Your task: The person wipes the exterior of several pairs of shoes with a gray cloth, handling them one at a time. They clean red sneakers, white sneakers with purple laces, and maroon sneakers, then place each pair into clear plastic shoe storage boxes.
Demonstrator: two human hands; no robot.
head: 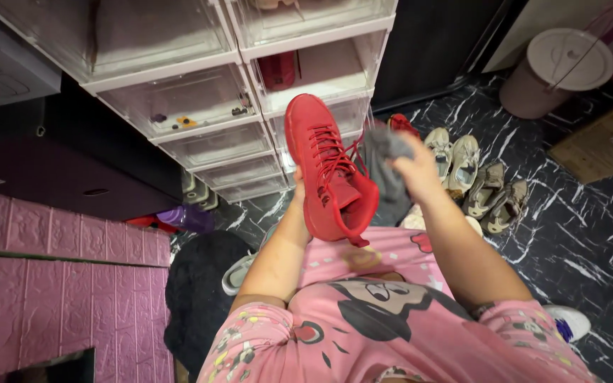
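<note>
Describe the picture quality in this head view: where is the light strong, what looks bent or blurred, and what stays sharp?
Head view: glare whitens the clear stacked drawers; wide-lens distortion bows their edges and the pink wall panel; the red high-top shoe is sharp and evenly lit; the right hand with the grey cloth is slightly soft; the marbled floor stays dim.

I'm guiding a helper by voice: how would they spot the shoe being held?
Start at the stack of clear drawers. Just in front, the left hand holds up a red high-top sneaker. Unlike the beige pairs on the floor, it's bright red and off the ground.
</note>
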